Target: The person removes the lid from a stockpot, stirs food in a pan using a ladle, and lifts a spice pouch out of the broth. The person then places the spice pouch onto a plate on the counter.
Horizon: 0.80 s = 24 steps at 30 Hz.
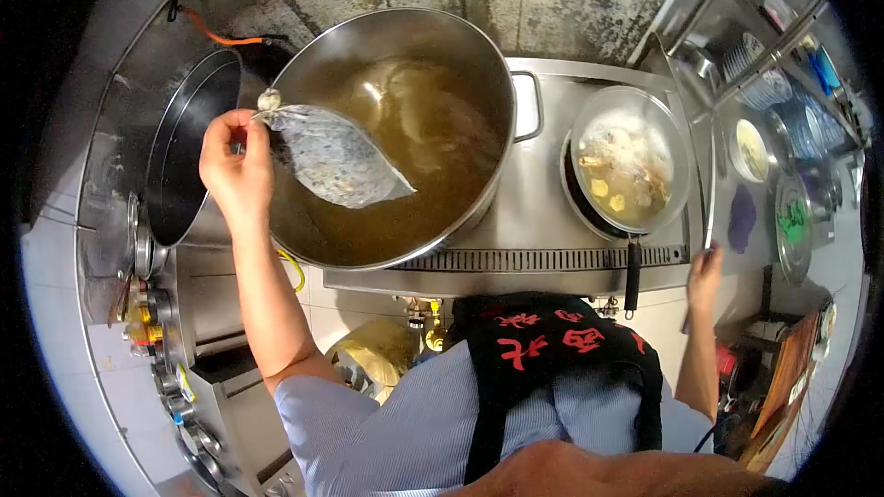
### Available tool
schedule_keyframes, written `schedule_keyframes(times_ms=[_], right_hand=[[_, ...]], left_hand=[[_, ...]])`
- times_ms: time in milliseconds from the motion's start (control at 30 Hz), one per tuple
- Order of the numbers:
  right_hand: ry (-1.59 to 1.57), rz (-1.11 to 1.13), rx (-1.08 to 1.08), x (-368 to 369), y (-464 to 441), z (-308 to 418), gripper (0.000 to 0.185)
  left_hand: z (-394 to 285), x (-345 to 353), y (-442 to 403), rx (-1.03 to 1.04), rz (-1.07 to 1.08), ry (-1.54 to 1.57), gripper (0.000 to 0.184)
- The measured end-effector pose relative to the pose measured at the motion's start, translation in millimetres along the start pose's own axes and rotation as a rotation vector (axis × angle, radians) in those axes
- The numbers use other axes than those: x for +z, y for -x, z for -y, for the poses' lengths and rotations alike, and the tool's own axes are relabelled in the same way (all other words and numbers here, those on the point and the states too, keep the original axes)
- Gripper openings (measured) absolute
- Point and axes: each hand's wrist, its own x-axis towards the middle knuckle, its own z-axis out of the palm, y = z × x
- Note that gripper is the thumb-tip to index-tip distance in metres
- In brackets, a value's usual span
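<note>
The left hand (pixel 237 161) pinched a tied bag (pixel 341 161) by its neck; the bag spread just right of the fingertips, over the big pot (pixel 405 29), its contents hard to make out. The right hand (pixel 705 278) clenched a long rod (pixel 711 193), its fingers hiding part of it.

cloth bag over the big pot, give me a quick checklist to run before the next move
1. Grip on the cloth bag: ok, the left hand pinches its gathered neck.
2. Bag over the large pot: ok, its body is above the opening.
3. Bag clear of the liquid: cannot tell from this angle.
4. Right hand free: not ok, it grips a long metal handle.
5. Pan handle inside the stove edge: not ok, it sticks out toward the person.
</note>
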Motion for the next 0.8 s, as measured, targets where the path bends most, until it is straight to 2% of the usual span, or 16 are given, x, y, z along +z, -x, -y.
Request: schedule_keyframes(times_ms=[133,167,233,300,367,467,533,667,767,800], right_hand=[[0.062,0.056,-0.114,-39.6,-31.4,81.8,0.029],[-0.133,0.158,-0.035,-46.3,-39.4,99.4,0.028],[-0.174,0.317,0.039,-65.6,-55.9,144.2,0.026],[0.189,0.142,-0.594,-66.4,-77.6,173.9,0.022],[0.381,0.124,-0.696,-67.2,-84.8,222.3,0.025],[0.342,0.357,-0.814,-66.3,-87.8,306.4,0.029],[0.436,0.484,-0.89,-60.2,-87.8,347.8,0.029],[0.679,0.64,-1.146,-38.2,-90.0,382.7,0.026],[0.705,0.775,-1.227,-25.0,-89.3,403.4,0.026],[0.707,0.763,-1.292,-17.8,-91.2,402.5,0.032]], left_hand=[[5.3,-3.1,2.6,-0.005,-0.023,-0.009,0.006],[10.1,-4.4,3.9,-0.014,-0.027,-0.005,0.006],[11.7,-6.5,6.9,-0.025,-0.035,-0.016,0.006],[14.3,-7.7,7.1,-0.025,-0.057,-0.043,0.006],[20.3,-7.8,10.9,-0.034,-0.079,-0.009,0.007],[32.0,-20.0,-0.3,-0.036,-0.116,-0.004,0.007],[38.1,-26.2,-6.4,-0.032,-0.116,-0.014,0.007],[44.4,-34.1,-13.1,-0.055,-0.122,-0.009,0.007],[52.3,-37.3,-14.4,-0.06,-0.143,0.026,0.008],[56.4,-38.3,-14.5,-0.089,-0.145,0.08,0.008]])
